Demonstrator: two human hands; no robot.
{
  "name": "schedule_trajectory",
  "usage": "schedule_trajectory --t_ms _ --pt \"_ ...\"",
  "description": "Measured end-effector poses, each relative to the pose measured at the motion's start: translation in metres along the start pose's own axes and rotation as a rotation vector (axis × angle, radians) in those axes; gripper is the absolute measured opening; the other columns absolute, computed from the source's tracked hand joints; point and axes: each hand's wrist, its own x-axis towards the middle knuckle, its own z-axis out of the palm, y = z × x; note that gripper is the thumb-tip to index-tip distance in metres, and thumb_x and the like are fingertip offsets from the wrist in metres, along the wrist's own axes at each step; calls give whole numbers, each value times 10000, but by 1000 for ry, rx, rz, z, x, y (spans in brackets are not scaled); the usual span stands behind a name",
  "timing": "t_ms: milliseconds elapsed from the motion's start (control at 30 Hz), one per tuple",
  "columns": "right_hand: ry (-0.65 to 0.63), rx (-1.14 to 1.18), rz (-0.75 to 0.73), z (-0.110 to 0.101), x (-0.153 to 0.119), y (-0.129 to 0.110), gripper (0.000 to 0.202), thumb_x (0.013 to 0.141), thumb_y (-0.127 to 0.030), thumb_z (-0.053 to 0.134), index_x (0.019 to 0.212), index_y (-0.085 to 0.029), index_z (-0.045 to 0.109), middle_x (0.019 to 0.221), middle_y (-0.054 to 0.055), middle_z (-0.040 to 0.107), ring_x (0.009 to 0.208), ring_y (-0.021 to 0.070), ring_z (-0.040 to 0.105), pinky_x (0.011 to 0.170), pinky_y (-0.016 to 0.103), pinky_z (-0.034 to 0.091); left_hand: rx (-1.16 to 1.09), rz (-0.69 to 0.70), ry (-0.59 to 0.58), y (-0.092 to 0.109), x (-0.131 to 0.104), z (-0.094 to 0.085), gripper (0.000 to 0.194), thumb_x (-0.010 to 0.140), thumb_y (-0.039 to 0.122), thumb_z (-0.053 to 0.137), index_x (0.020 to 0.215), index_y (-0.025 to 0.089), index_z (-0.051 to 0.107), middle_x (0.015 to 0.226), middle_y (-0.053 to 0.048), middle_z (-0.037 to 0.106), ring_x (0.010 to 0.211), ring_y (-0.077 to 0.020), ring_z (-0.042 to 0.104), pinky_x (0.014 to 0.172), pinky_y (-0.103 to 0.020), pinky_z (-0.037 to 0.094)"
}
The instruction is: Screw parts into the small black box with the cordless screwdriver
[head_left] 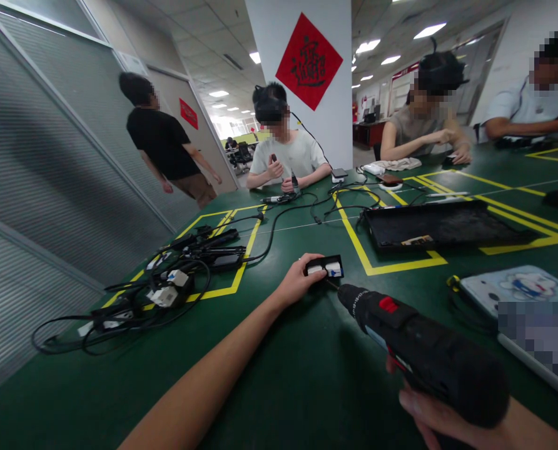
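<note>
1. At the far left of the green table (307, 387), a tangle of black cables, power adapters and a white power strip (166, 294) lies inside yellow floor-tape style markings.
2. The person's left hand (298, 282) reaches forward; its fingers press down on the left end of a small black holder (326, 267), steadying it flat on the table.
3. The holder is a shallow tray-like case with two white blocks sitting side by side in it.
4. The right hand (429, 406), low at the frame's edge, is clenched around the grip of a black cordless electric screwdriver (415, 344) with a red switch. Its bit points at the holder's near edge and looks to be touching it.
5. Judging from this, the screwdriving is underway; whether any screw is already in cannot be seen.
6. Farther right, a long black tray (448, 226) holds only one small tan piece.
7. At the right edge lies a pale tablet case with a cartoon print (518, 287).
8. Other people sit across the table with their own work.
</note>
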Motion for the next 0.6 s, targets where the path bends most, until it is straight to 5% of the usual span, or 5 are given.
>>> schedule_trajectory --t_ms 133,300,467,600 --pt "26 -43 35 2 3 -5 190 760 -317 639 947 -282 638 887 6 675 841 226 631 810 350 517 7 -9 -2 1 -1 0 433 773 380 594 1158 191 537 1101 -72 580 1011 -216 546 907 -344 418" --pt "-174 29 227 13 0 -3 254 856 -421 505 950 -224 635 471 -38 579 472 148 577 617 302 513 2 -14 0 3 -1 0 429 774 377 589 1158 194 535 1113 -69 578 1026 -216 542 916 -340 417" --pt "-147 69 249 15 0 1 306 831 -464 532 718 -207 654 455 -26 575 452 138 554 581 286 506 -5 -18 -4 4 -1 1 435 778 380 583 1166 193 530 1119 -71 571 1033 -215 536 919 -345 415" --pt "-161 51 270 15 1 -3 279 818 -461 534 716 -242 674 439 -20 561 398 147 527 485 289 501 -4 -18 -3 3 -1 1 436 775 381 587 1164 192 531 1103 -68 573 1006 -208 540 898 -335 422"
